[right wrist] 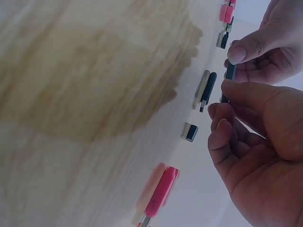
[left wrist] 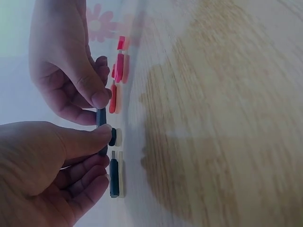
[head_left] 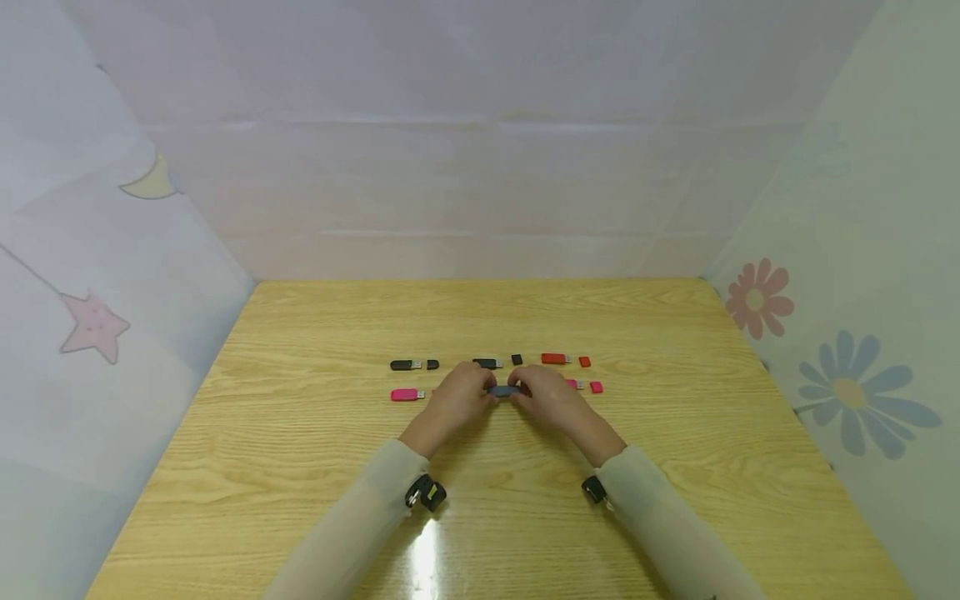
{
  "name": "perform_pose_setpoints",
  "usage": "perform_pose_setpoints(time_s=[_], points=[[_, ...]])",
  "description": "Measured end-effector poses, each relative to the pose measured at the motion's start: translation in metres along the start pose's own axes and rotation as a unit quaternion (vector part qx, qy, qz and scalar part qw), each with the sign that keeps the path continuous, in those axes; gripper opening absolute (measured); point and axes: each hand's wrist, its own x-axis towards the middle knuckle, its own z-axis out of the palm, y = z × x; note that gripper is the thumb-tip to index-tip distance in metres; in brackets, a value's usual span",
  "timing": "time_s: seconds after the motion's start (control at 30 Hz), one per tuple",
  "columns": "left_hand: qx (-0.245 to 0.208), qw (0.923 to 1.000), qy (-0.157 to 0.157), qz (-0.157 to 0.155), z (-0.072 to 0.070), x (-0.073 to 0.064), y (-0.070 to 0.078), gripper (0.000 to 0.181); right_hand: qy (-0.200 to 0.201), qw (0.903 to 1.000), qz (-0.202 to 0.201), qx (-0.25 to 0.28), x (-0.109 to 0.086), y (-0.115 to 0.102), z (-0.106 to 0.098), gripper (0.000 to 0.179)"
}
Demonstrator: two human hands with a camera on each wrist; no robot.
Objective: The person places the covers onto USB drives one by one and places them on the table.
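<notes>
Both hands meet over the middle of the table on a dark grey-blue USB flash drive. The left hand pinches its left end between thumb and fingers. At the other end, the thumb and fingers of the right hand pinch it too. In the left wrist view the flash drive is a slim bar spanning the two thumbs; fingers cover both ends. Just behind the hands lies a black flash drive, its metal plug showing, with a black cap to its right.
Left of the hands lie a black flash drive with its cap and a pink flash drive. To the right are a red flash drive, its red cap and a pink cap. Patterned sheets surround the wooden table.
</notes>
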Motion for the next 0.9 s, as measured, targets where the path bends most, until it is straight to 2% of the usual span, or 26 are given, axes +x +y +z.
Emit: perform_pose_setpoints(time_s=[0.43, 0.9], points=[[0.004, 1.0, -0.001, 0.001, 0.0032, 0.0024, -0.0015, 0.012, -0.018, 0.9996, 0.02, -0.003, 0.0051, 0.0002, 0.0019, 0.01], [0.025, 0.9995, -0.002, 0.018, 0.0052, 0.0019, -0.0038, 0.011, -0.032, 0.999, 0.023, -0.02, 0.0064, -0.0029, 0.005, 0.008]])
